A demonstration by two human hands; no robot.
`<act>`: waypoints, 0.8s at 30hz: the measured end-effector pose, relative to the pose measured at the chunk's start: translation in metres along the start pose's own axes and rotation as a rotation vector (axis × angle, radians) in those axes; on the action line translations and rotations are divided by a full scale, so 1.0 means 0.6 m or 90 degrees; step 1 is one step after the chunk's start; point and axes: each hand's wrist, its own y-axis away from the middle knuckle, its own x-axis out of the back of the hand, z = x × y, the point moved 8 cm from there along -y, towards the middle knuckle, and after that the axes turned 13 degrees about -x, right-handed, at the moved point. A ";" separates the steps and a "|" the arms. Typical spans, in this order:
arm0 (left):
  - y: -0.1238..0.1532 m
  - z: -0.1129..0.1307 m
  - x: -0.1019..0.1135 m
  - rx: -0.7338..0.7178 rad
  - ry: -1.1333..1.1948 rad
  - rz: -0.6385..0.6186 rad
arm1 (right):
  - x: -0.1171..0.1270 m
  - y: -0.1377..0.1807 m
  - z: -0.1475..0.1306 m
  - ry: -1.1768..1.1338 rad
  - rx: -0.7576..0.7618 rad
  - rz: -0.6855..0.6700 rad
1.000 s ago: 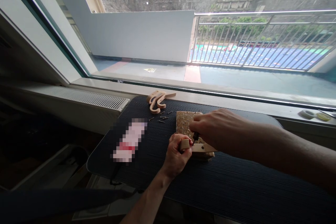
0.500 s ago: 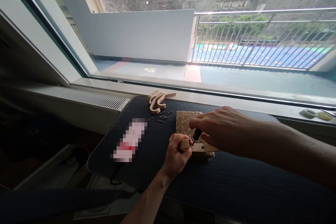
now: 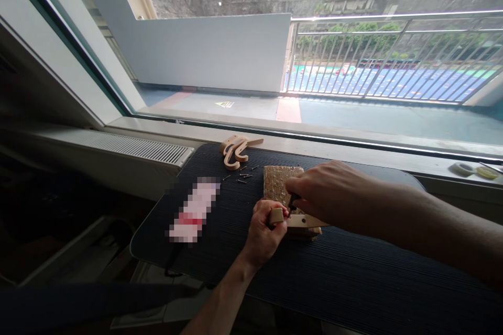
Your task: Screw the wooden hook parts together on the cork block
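Note:
My left hand (image 3: pixel 264 231) is closed around the curled end of a pale wooden hook (image 3: pixel 297 221), which lies across a woven box (image 3: pixel 280 180). Over the hook, my right hand (image 3: pixel 320 191) grips a screwdriver (image 3: pixel 293 200) by its dark handle. The shaft points down at the wood beside my left fingertips; a screw under its tip is too small to make out. Part of the hook's far end is hidden beneath my right hand. A dark hole shows in the strip between my hands.
More wooden hooks (image 3: pixel 234 151) lie near the back edge of the dark table (image 3: pixel 353 277). Several screws (image 3: pixel 243 175) are scattered in front of them. A blurred pink item (image 3: pixel 194 209) lies at the left. Rolls of tape (image 3: pixel 461 169) sit on the windowsill at the right.
My right hand has turned slightly on the screwdriver, and its wrist has shifted a little. My left hand and the wooden hook have stayed in place.

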 end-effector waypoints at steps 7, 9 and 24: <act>-0.001 0.002 0.001 0.011 0.008 0.002 | 0.004 0.007 0.005 -0.009 0.024 0.040; -0.001 0.002 0.001 0.012 0.005 0.001 | 0.008 0.009 0.005 -0.025 0.047 0.061; 0.000 0.002 0.000 0.014 -0.002 -0.010 | 0.000 0.003 0.010 0.001 -0.009 0.006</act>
